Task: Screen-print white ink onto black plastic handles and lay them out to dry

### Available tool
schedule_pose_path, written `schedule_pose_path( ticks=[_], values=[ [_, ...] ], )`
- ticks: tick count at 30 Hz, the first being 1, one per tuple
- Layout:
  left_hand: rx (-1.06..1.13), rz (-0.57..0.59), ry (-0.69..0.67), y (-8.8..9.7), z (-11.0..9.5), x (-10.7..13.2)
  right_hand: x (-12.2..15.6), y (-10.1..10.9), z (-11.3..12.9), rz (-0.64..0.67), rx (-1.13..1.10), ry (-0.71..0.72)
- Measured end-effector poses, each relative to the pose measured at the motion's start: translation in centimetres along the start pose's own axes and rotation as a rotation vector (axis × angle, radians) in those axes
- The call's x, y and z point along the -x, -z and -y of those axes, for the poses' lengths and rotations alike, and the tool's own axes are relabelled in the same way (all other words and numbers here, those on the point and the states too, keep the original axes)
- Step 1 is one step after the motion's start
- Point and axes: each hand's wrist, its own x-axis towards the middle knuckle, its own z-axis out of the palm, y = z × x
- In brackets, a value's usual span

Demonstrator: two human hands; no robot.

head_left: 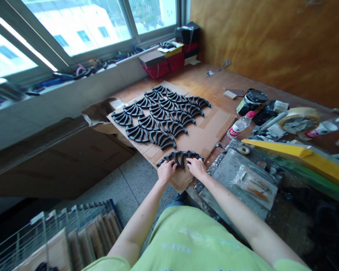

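1. We have both hands on the near set of black curved pieces (182, 158), which lies at the near end of the cardboard (209, 131), apart from the larger group.
2. Our left hand (167, 170) is curled at the left part of this set, and our right hand (196, 166) is bent over its right part. Fingertips meet the black pieces on both sides, but we cannot tell whether either hand pinches a piece or only steadies it.
3. To handle it well, we should keep the hands level and press lightly from both ends, so that the curve does not twist or spread.
4. We do best to touch the outer ends and leave the ribs between them free, since they look slim and easily knocked out of line.
5. The fan-shaped black pieces (159, 113) farther up lie close together in slanting rows; they give us a pattern to compare spacing and curve against.
6. The cardboard's near corner appears to stick out past the counter (214, 79), so leaning hard there could tip or bend it.
7. We should mind our right elbow: the grey board (228, 171) lies just beside that forearm, and the pink-capped bottle (241, 125) stands by the cardboard's right edge.
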Motion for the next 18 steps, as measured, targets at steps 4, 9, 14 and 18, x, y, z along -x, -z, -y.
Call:
schedule_pose_path(
  ticks=[4, 9, 14, 18],
  values=[
    [-0.002, 0.012, -0.021, 0.0, 0.2, -0.1, 0.3, 0.5, 0.1, 0.003, 0.038, -0.023],
    [0.002, 0.027, -0.024, 0.2, 0.1, -0.1, 0.6, 1.2, 0.6, 0.02, 0.075, -0.057],
    [0.011, 0.058, -0.013, 0.4, 0.0, -0.3, 0.6, 1.1, 0.6, 0.052, 0.006, 0.014],
    [0.027, 0.082, -0.016, 0.5, 0.0, -0.3, 0.9, 0.7, 0.2, 0.015, -0.052, 0.05]
  ],
)
